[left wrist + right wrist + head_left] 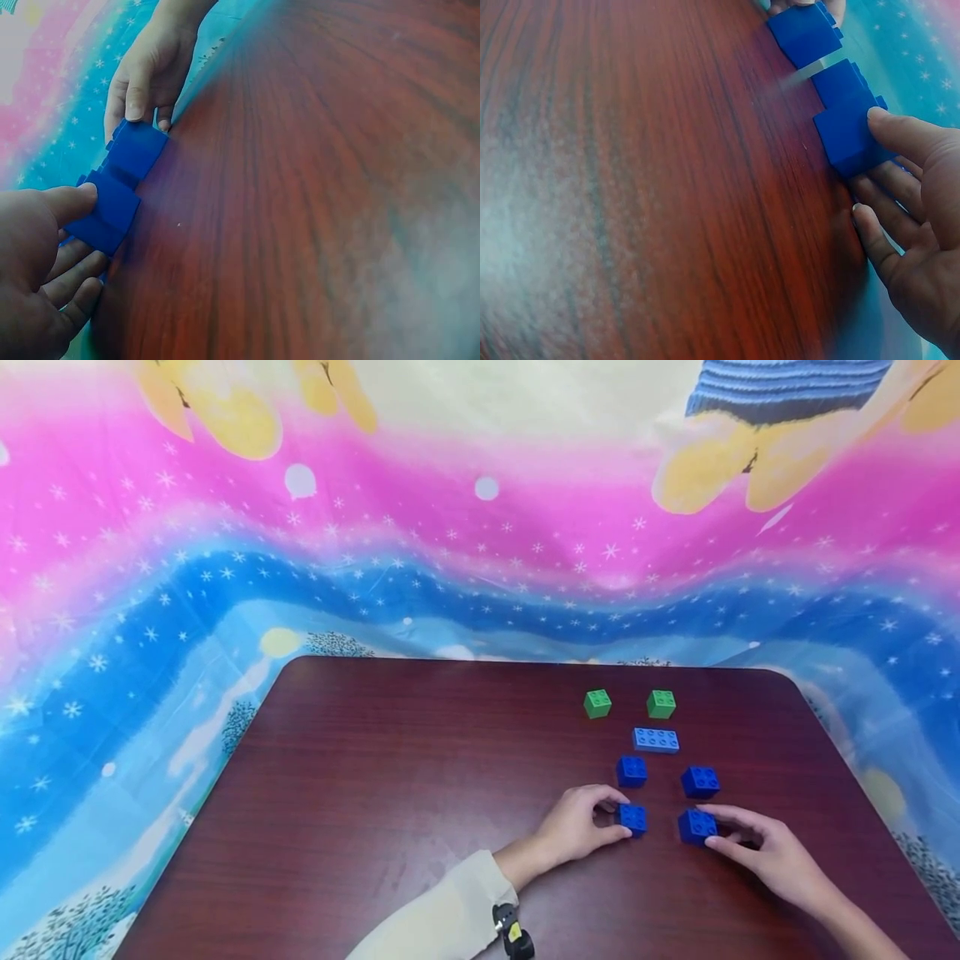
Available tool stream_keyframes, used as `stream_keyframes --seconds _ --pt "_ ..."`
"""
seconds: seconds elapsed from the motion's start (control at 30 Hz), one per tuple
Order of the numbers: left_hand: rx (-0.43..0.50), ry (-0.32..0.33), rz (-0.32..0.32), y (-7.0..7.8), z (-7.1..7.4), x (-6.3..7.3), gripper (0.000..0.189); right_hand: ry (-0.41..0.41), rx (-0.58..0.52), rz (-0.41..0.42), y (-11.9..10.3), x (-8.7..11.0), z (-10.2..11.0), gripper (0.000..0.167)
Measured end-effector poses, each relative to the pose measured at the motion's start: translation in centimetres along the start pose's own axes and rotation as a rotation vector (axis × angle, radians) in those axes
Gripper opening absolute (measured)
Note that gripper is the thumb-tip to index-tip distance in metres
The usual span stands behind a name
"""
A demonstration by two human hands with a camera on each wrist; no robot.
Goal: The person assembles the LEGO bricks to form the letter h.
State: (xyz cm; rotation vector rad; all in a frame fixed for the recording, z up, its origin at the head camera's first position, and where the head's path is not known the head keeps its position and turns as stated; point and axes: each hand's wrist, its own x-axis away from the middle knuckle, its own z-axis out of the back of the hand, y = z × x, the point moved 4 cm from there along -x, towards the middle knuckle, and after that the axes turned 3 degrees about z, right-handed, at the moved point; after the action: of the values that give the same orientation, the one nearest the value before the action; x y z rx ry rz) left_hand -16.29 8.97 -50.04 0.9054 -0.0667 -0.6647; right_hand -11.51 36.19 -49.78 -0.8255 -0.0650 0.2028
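My left hand pinches a dark blue toy brick between thumb and fingers, low at the table. Across a small gap, my right hand pinches a second dark blue brick the same way. Both bricks have studs on top. In the left wrist view the left thumb lies on the near brick's side face. The right wrist view shows the right thumb on its brick, fingers partly behind it. Just beyond the held pair stand two more dark blue bricks, a left one and a right one.
Farther back lies a longer light blue brick. Behind it are two green bricks, one left and one right. The dark red-brown table ends at a patterned cloth. A black strap circles the left sleeve.
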Motion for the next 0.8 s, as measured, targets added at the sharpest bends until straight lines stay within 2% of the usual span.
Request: stream_keyframes --seconds 0.33,0.6,0.8 --pt "0.042 -0.014 0.021 -0.8 0.9 0.6 0.034 0.005 0.0 0.008 -0.1 0.1 -0.1 0.041" --pt "0.032 -0.008 0.051 -2.2 3.1 1.8 0.033 0.001 -0.006 0.006 0.1 0.1 -0.1 0.042" --pt "0.066 0.004 0.064 -3.2 4.8 3.1 0.033 -0.003 -0.01 -0.011 0.1 0.1 -0.2 0.042"
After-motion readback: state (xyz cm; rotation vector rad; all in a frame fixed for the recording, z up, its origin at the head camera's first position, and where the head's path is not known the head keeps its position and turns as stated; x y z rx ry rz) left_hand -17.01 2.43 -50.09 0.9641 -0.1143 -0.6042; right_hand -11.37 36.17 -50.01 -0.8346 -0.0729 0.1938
